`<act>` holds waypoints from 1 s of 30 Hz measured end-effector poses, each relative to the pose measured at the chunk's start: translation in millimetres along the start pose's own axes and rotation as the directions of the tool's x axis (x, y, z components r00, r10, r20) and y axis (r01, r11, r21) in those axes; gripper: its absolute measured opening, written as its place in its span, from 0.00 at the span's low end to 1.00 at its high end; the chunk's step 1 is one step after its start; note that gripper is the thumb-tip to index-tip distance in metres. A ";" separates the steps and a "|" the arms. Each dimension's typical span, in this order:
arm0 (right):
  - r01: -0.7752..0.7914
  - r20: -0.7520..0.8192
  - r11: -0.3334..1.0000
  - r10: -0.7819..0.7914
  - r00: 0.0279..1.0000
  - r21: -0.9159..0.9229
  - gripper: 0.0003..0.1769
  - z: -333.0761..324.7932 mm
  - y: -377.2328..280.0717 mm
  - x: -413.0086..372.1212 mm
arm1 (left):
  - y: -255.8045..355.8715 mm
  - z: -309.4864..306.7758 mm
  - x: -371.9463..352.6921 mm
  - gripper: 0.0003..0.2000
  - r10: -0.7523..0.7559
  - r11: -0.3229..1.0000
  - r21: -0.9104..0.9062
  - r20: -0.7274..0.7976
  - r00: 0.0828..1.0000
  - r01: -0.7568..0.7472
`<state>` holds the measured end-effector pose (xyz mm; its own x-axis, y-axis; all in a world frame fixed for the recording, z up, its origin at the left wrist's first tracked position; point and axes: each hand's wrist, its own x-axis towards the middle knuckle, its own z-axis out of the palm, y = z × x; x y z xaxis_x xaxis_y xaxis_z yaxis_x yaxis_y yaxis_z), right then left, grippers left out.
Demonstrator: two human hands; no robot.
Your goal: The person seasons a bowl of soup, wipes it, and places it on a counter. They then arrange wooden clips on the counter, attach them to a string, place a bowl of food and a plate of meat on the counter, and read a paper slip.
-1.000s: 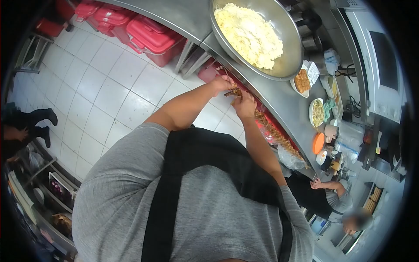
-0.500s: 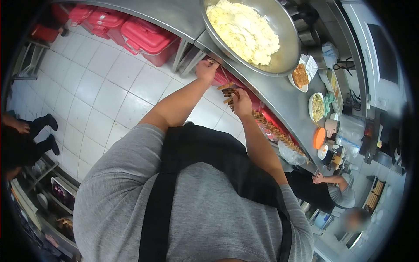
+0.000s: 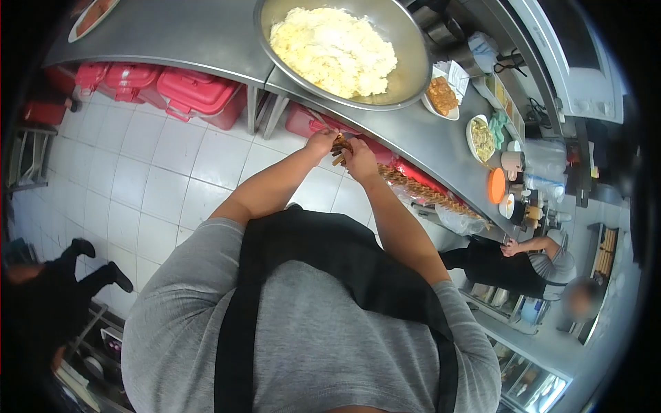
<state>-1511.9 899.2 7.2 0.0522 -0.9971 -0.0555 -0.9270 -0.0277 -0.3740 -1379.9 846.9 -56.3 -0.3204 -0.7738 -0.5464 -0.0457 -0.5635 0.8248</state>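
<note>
My left hand (image 3: pixel 321 144) is closed at one end of a small bundle of brown, stick-like pieces (image 3: pixel 339 145). Beside it, my right hand (image 3: pixel 361 162) wraps its fingers round the same bundle, so the two hands almost meet. What these pieces are I cannot tell. A long row of similar brown pieces (image 3: pixel 427 194) stretches from behind my right hand along the counter's front edge. Just above both hands is the edge of the steel counter (image 3: pixel 385 127), with a pink-red bin (image 3: pixel 303 120) below it.
A large steel bowl (image 3: pixel 406 62) of pale yellow, crumbly food stands on the counter. Further right are an oval dish of stew (image 3: pixel 441 95), another dish (image 3: pixel 480 139) and an orange lid (image 3: pixel 496 186). One person (image 3: pixel 509 265) stands at right, another (image 3: pixel 41 296) at left. Red lidded bins (image 3: pixel 200 93) sit under the counter.
My left hand has come away from the counter edge to meet my right hand at the brown bundle. The view has shifted, and counter items appear further left.
</note>
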 end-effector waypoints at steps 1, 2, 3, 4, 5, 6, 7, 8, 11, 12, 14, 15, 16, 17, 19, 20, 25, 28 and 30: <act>-0.014 0.021 1.000 0.014 1.000 -0.011 0.15 -4.3 1.3 1.7 | 6.8 0.6 -3.6 0.20 0.018 0.998 -0.060 -0.024 1.000 -0.019; -0.025 0.044 1.000 0.026 0.999 -0.018 0.16 -8.7 2.7 4.3 | 13.0 -2.9 -7.4 0.21 0.031 0.992 -0.119 -0.053 0.998 -0.037; -0.034 0.072 0.999 0.035 0.997 -0.021 0.18 -11.1 2.4 7.1 | 18.5 -10.6 -11.8 0.22 0.039 0.983 -0.176 -0.088 0.995 -0.055; -0.054 0.106 0.998 0.057 0.993 -0.029 0.19 -11.4 4.6 11.1 | 26.7 -25.4 -16.3 0.25 0.033 0.990 -0.138 -0.012 0.999 -0.035; -0.075 0.140 0.997 0.079 0.987 -0.037 0.21 -12.4 7.4 15.7 | 25.8 -37.6 -21.1 0.26 0.030 0.993 -0.110 -0.050 0.998 -0.035; -0.097 0.169 0.994 0.104 0.980 -0.045 0.22 -11.9 9.1 18.4 | 25.3 -48.2 -26.8 0.27 0.030 0.996 -0.079 -0.083 0.996 -0.037; -0.054 0.152 0.998 0.060 0.987 -0.045 0.23 -6.4 11.4 18.3 | 26.3 -59.1 -32.1 0.28 0.037 0.998 -0.042 -0.108 0.993 -0.042; -0.019 0.120 0.999 0.025 0.992 -0.047 0.23 2.6 19.6 19.4 | 20.9 -74.7 -36.4 0.30 0.029 0.999 -0.021 -0.084 0.996 -0.031; -0.083 0.043 0.988 0.090 0.995 -0.127 0.26 6.7 17.3 6.4 | -29.3 -130.1 -47.2 0.29 0.061 0.997 0.051 -0.041 0.997 -0.059; -0.054 -0.060 0.996 0.049 0.997 -0.075 0.25 7.6 14.3 -6.0 | -22.7 -140.6 -71.2 0.31 -0.079 0.983 0.159 -0.077 0.994 0.090; 0.000 -0.217 1.000 0.004 0.976 0.016 0.23 0.0 5.2 -32.1 | -68.7 -184.9 -84.6 0.30 -0.152 0.986 0.086 0.088 0.984 0.144; 0.023 -0.264 0.998 -0.007 0.965 0.060 0.22 -11.4 1.2 -45.2 | -93.6 -212.8 -88.3 0.29 -0.083 0.950 0.309 0.158 0.984 0.030; -0.038 -0.292 0.977 0.099 0.951 0.209 0.20 -21.2 2.8 -56.2 | -100.5 -226.2 -103.5 0.28 -0.161 0.943 0.318 0.184 0.970 0.096; -0.082 -0.302 0.931 0.197 0.933 0.355 0.19 -31.5 7.8 -67.6 | -99.0 -230.4 -117.4 0.27 -0.229 0.945 0.282 0.204 0.952 0.167; -0.113 -0.329 0.756 0.407 0.852 0.644 0.15 -48.4 35.6 -78.2 | -91.4 -232.7 -137.3 0.24 -0.312 0.939 0.227 0.260 0.914 0.256; -0.083 -0.338 0.628 0.520 0.784 0.774 0.13 -56.6 59.6 -74.8 | -81.3 -226.6 -142.2 0.23 -0.306 0.948 0.188 0.309 0.901 0.257; 0.292 -0.054 -0.150 0.808 0.587 0.945 0.18 -133.2 168.4 -22.3 | 1.7 -117.4 -127.8 0.17 -0.090 0.991 -0.033 0.553 0.828 0.129; 0.464 0.026 -0.332 0.834 0.551 0.821 0.26 -166.8 207.4 15.2 | 66.9 -24.5 -122.1 0.14 -0.036 0.998 0.068 0.478 0.878 0.003; 0.520 0.003 -0.316 0.857 0.516 0.794 0.28 -175.4 232.4 32.3 | 98.9 28.3 -118.1 0.15 0.046 0.994 0.067 0.448 0.893 -0.085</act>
<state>-1790.9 848.1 80.8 -0.7661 -0.5377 -0.3521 0.6147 -0.4530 -0.6458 -1373.4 890.7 94.0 -0.7119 -0.5873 -0.3850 -0.0820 -0.4749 0.8762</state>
